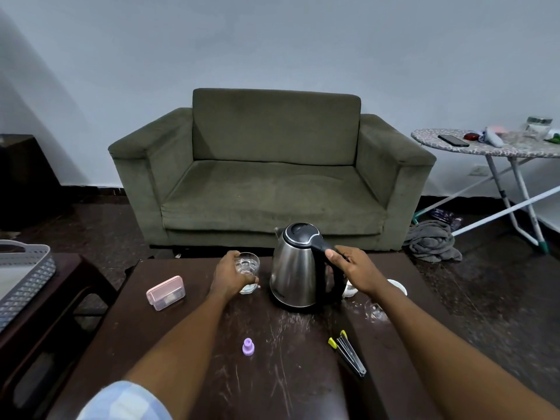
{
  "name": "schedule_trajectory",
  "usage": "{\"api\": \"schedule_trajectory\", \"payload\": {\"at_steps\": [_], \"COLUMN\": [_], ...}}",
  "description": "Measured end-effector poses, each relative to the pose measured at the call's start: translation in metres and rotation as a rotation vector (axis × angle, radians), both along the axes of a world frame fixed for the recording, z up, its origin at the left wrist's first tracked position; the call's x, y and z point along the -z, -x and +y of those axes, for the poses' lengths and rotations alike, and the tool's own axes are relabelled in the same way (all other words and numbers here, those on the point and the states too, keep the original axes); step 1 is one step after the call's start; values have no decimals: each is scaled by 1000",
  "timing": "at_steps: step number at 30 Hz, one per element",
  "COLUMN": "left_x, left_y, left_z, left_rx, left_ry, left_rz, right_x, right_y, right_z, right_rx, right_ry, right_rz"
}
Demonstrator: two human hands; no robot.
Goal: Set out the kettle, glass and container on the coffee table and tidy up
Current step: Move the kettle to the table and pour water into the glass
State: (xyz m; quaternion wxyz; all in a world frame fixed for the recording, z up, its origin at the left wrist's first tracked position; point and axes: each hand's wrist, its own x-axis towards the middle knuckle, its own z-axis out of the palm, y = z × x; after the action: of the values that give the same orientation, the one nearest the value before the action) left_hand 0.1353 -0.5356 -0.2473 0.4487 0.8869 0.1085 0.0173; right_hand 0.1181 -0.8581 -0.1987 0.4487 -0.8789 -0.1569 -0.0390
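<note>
Both hands are curled tight: the left hand [231, 275] wraps the glass [248, 271], the right hand [353, 269] grips the kettle [295, 274] handle. No writing is legible.

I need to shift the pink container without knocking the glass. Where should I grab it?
Pinch the pink container across its short width, coming from above on its left. It lies flat and apart from the glass, with bare coffee table around it.

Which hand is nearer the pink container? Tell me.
Left. The left hand grips the glass just right of the pink container; the right hand holds the kettle handle, farther right.
</note>
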Motion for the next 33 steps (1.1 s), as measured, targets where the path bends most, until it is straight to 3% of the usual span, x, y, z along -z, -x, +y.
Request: {"api": "schedule_trajectory", "payload": {"at_steps": [5, 7, 9, 10, 13, 14, 17, 20, 24, 27, 33], "left_x": [4, 6, 8, 8, 7, 6, 5, 4, 2, 1, -1], "left_y": [-4, -8, -11, -13, -16, -17, -15, -12, -10, -9, -14], "left_z": [2, 3, 5, 7, 13, 15, 18, 15, 10, 6, -3], "left_rx": [0, 3, 18, 31, 77, 93, 109, 106, 84, 70, 72], "left_ry": [26, 26, 32, 32, 49, 59, 70, 33, -66, -85, -120], "left_rz": [-14, -12, -1, 7, 36, 41, 26, -1, -40, -46, -38], "right_x": [-5, -4, 1, 3, 12, 13, 9, 7, 16, 24, 31], "right_y": [-5, -8, -16, -21, -30, -31, -23, -8, 2, 9, 10], "right_z": [-4, -10, -19, -24, -26, -23, -8, 6, 24, 42, 79], "right_rx": [-15, 44, 230, 329, 443, 451, 445, 299, 280, 426, 568], "right_ry": [50, -84, -305, -314, -4, 16, -130, -103, 57, -24, -208], "right_rz": [46, 84, 83, 72, 93, 72, -99, -225, -176, -39, -110]}}
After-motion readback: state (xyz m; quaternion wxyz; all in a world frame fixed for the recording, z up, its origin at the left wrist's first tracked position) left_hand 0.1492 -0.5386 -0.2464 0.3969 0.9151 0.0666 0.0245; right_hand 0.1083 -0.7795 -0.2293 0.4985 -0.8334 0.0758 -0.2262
